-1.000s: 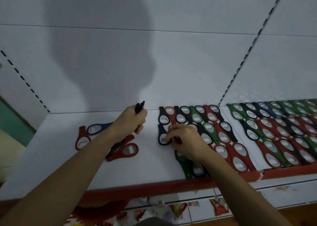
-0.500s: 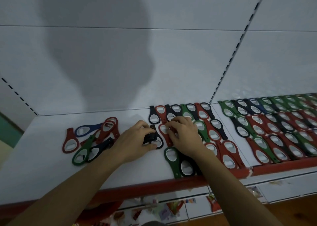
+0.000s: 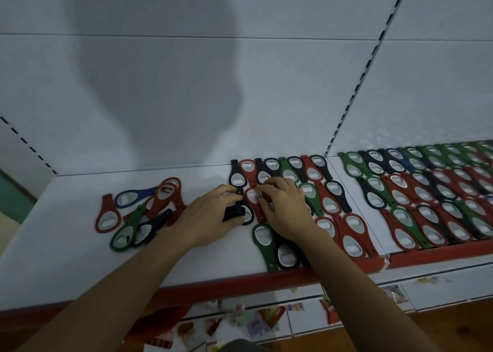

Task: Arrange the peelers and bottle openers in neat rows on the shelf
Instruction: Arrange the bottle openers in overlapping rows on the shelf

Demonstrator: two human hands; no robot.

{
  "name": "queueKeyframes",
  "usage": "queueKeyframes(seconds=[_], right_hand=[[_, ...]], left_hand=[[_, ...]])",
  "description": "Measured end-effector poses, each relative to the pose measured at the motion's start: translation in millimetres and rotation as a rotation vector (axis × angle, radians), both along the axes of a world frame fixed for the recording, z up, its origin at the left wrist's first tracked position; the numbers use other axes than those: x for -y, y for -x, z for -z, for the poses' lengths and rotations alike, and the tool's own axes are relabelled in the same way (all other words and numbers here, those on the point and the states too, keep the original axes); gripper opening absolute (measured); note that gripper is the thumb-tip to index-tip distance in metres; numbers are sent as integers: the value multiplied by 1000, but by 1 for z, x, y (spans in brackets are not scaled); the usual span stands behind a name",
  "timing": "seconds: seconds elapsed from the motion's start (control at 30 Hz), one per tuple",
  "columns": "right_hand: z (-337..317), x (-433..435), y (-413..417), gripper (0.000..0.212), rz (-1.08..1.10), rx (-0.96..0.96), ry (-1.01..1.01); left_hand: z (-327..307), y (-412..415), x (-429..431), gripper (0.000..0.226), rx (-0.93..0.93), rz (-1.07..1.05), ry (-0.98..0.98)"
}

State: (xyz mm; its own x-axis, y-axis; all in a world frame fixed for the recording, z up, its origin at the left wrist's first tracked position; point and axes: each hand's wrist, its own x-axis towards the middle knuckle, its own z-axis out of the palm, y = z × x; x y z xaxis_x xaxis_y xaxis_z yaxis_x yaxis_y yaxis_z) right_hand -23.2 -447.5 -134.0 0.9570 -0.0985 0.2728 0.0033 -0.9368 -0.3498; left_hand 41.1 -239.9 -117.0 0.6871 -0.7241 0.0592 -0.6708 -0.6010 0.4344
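Note:
On the white shelf [image 3: 66,258] lie many flat bottle openers in red, green, black and blue. My left hand [image 3: 210,215] pinches a black opener [image 3: 234,213] at the left end of the middle row, beside a red opener [image 3: 253,199]. My right hand [image 3: 282,207] rests on the openers of that row with curled fingertips touching the red one. Neat rows [image 3: 293,170] run from there to the right. A loose pile [image 3: 149,207] of openers lies left of my left hand.
The shelf has a red front edge [image 3: 240,285] and a white back wall. A slotted upright [image 3: 365,66] divides it from a right section [image 3: 426,191] filled with rows of openers. Coloured packets [image 3: 261,322] lie on the lower shelf.
My left hand came down from the back of the shelf with the black opener and set it by the middle row. My right hand shifted slightly up the row.

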Motion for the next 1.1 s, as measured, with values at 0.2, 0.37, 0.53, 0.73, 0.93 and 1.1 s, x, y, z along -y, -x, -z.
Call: queueKeyframes(seconds=[0.2,0.37,0.53,0.73,0.93,1.1], right_hand=[[-19,-7,6,21,-12,213,-277],[-40,-33,13,21,-104,117,-831],[-47,-47,13,10,-138,119,-910],[-52,-47,13,17,-48,84,-1145],[-44,-41,16,17,-117,-87,-610],[-33,-48,26,18,-200,-141,-366]], left_hand=[[-13,1,-10,46,-341,-54,222],[-22,6,-10,19,-529,92,376],[-23,10,-14,21,-507,75,433],[-22,19,-32,26,-726,6,609],[-12,31,-56,11,-284,-169,508],[-3,54,-59,20,-129,-15,261]])
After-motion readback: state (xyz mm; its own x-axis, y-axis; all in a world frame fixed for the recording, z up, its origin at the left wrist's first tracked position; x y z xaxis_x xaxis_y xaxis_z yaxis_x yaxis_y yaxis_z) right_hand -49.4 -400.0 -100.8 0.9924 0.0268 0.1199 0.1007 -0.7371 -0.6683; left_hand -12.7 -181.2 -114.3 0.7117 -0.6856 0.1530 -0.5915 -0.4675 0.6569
